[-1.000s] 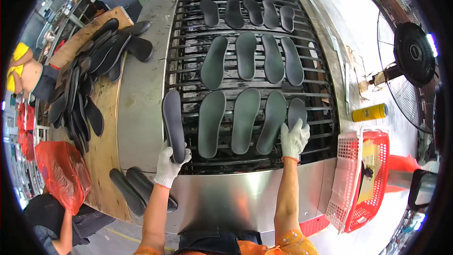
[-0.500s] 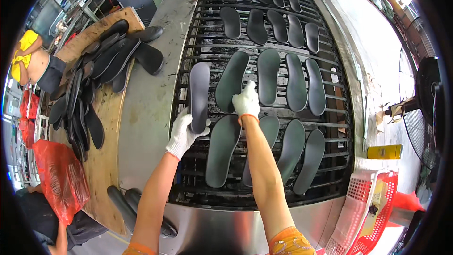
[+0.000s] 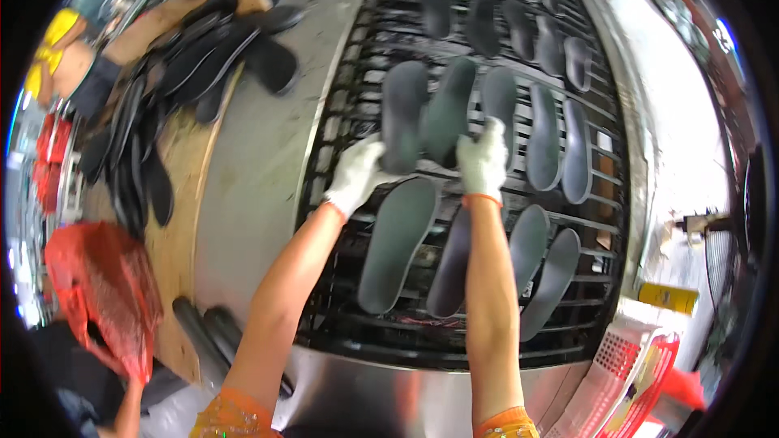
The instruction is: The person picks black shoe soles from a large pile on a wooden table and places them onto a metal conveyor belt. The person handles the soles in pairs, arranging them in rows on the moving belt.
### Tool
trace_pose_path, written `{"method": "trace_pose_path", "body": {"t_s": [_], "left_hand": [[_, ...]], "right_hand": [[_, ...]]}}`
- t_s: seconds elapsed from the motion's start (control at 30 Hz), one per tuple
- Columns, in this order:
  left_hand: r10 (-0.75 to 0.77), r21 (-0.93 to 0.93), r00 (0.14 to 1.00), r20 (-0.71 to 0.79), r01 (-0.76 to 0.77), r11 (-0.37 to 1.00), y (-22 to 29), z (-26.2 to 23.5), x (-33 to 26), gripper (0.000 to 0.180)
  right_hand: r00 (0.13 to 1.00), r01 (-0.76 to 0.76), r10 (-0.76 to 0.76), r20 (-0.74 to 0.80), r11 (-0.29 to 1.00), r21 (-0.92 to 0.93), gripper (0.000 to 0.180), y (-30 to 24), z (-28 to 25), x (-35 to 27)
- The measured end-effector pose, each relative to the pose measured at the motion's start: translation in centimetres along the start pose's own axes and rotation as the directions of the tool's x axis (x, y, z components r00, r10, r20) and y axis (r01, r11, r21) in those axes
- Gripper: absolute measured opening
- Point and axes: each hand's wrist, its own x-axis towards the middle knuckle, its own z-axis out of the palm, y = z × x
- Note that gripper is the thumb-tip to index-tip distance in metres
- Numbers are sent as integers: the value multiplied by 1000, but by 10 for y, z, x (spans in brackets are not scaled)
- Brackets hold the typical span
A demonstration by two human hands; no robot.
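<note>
My left hand [image 3: 357,172], in a white knit glove, grips the near end of a dark shoe insole [image 3: 404,105] above the slatted black rack [image 3: 324,308]. Right beside it lies a greenish-black insole [image 3: 450,109]. My right hand [image 3: 484,161], gloved as well, has its fingers curled at the near end of another insole [image 3: 499,91]; the hand hides part of that piece, and its grip is slightly blurred. Two narrower insoles [image 3: 544,138] lie to the right in this row. Nearer to me, below my hands, rests a row with a large insole [image 3: 398,247] at its left.
Several more insoles [image 3: 484,26] lie farther up the rack. On the left, a wooden board [image 3: 174,259] carries a heap of dark insoles [image 3: 146,138]. A person holds a red plastic bag [image 3: 105,276]. At right are a yellow can [image 3: 668,297], baskets [image 3: 621,353] and a fan [image 3: 718,231].
The view has shifted somewhat. My left hand has carried its insole right and away from me, up against the neighbouring one. My right hand has moved right, to the third insole.
</note>
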Motion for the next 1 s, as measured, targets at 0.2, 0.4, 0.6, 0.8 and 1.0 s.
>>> {"method": "trace_pose_path", "body": {"t_s": [0.2,0.4,0.6,0.8,1.0], "left_hand": [[174,396,970,-169,-95,913,3,-9,-98,42],[396,741,828,-397,34,671,37,-39,-305,37],[684,790,496,-535,581,196,59,-81,-452,44],[523,627,400,-752,679,382,11,-138,-505,93],[424,576,461,-780,263,774,-22,-140,-493,98]], "right_hand": [[989,149,-151,-5,974,168,48,11,-40,-93],[907,190,-314,280,900,393,46,-14,-50,-263],[557,504,-544,627,822,265,73,-105,-58,-406],[406,465,-353,843,874,142,76,-114,-15,-519],[420,-218,-101,902,954,208,86,-65,-72,-454]]}}
